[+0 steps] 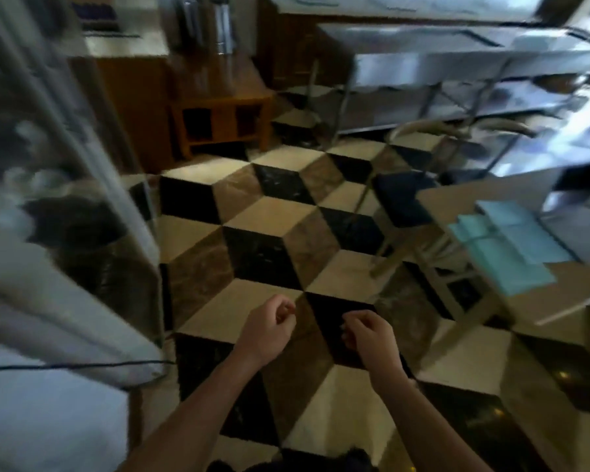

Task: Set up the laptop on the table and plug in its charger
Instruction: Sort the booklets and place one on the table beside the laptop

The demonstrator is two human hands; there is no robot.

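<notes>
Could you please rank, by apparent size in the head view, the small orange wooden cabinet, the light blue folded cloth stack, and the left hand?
1. Orange wooden cabinet
2. Light blue folded cloth stack, close to the cabinet in apparent size, so unsure
3. Left hand, though nearest the camera

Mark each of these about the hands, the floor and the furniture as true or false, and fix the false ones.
1. Both hands hold a laptop. False: the left hand and the right hand hold nothing visible, their fingers loosely curled.
2. The floor has a cube-like tile pattern in dark, brown and pale tones. True.
3. Light blue folded cloths lie on the table at the right. True.
4. The wooden stand is at the right, next to the cloths. False: it stands at the far left-centre, against the wall.
5. A thin dark cable runs across the lower left. True.
</notes>
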